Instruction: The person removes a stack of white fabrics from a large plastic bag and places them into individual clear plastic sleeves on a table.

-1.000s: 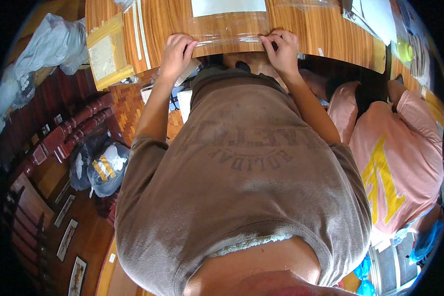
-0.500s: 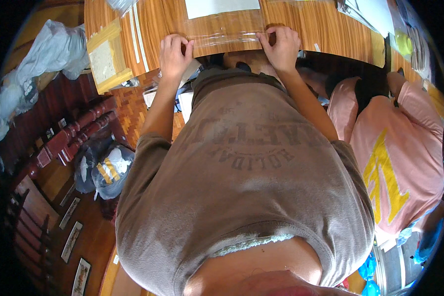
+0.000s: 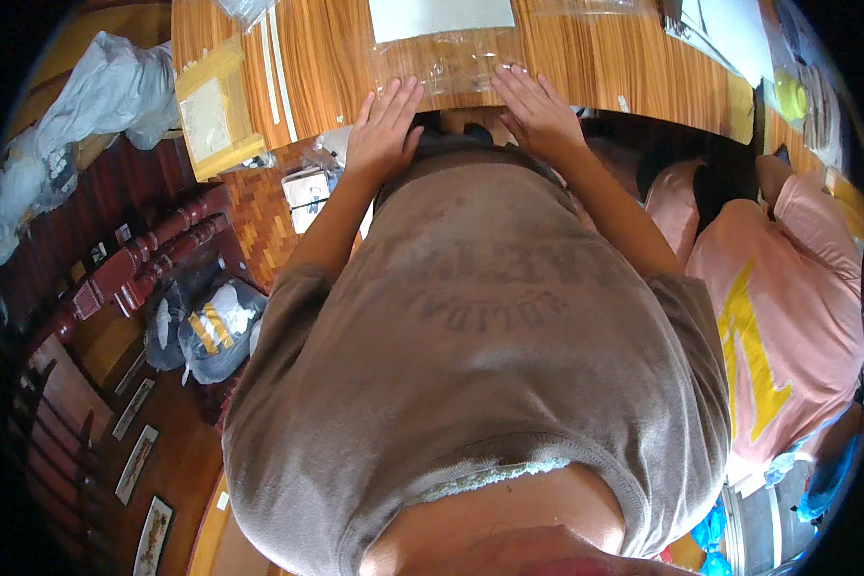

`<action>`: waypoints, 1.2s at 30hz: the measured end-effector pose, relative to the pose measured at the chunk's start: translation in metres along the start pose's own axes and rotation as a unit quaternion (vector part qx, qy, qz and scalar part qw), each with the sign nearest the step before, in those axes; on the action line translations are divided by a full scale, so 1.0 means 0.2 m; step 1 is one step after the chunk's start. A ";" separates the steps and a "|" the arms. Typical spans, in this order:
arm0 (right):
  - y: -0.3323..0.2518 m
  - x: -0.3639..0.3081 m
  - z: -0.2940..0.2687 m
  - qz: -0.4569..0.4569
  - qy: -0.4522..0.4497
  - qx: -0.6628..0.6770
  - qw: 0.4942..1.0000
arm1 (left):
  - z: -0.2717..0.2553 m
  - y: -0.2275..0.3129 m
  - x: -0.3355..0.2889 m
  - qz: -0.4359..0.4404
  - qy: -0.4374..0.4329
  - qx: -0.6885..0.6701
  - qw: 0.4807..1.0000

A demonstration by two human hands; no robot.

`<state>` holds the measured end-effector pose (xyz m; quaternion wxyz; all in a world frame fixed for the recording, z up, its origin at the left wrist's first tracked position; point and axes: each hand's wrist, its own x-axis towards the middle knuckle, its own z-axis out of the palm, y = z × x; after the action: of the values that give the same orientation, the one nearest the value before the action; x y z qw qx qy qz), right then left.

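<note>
A clear plastic bag lies flat on the wooden table near its front edge. My left hand rests flat, fingers spread, at the bag's left lower corner. My right hand lies flat at the bag's right lower corner. Neither hand grips anything. A white sheet lies just beyond the bag.
A yellowish padded envelope and thin white strips lie on the table's left part. Papers sit at the right end. A person in a pink shirt sits on my right. Bags lie on the floor at left.
Both hands were pinching the bag's near edge with curled fingers; now they are opened and pressed flat on it. The view has shifted slightly.
</note>
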<state>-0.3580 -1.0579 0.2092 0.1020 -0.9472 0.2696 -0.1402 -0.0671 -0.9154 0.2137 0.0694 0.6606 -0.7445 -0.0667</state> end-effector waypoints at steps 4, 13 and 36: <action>0.03 0.04 -0.10 -0.012 -0.006 0.055 0.998 | -0.08 -0.01 -0.01 0.003 -0.017 -0.064 0.998; 0.06 0.64 -0.06 0.436 0.007 0.296 0.850 | -0.09 -0.22 0.16 -0.041 -0.013 0.011 0.999; 0.46 0.78 -0.55 0.585 0.169 0.083 0.789 | -0.60 -1.85 1.35 0.058 0.189 -0.127 0.972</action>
<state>-0.3107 -1.2318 0.3201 0.1954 -0.5578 0.7723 -0.2330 0.2851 -1.2282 0.2641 0.2964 0.6025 -0.7404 -0.0306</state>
